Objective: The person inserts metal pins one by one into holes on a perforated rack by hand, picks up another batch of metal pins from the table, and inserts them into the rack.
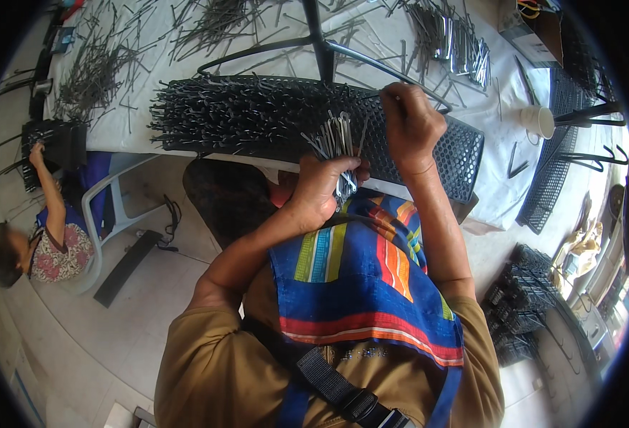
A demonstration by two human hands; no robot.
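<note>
My left hand [318, 182] is closed around a bundle of thin, shiny metal rods [339, 139], whose ends fan out above the fingers. My right hand [414, 128] is pinched shut over the bare right part of a long black perforated tray [443, 146]; whatever is in its fingertips is too small to make out. Dark rods with looped ends [236, 114] stand packed close together in the tray's left and middle part. The tray lies along the near edge of a table with a white cover [140, 135].
A black metal stand [319, 53] rises just behind the tray. Loose dark rods [97, 85] and a shiny rod pile [461, 50] lie on the table. At right are a white cup [537, 121] and a cardboard box [532, 36]. Another person [54, 235] works at far left.
</note>
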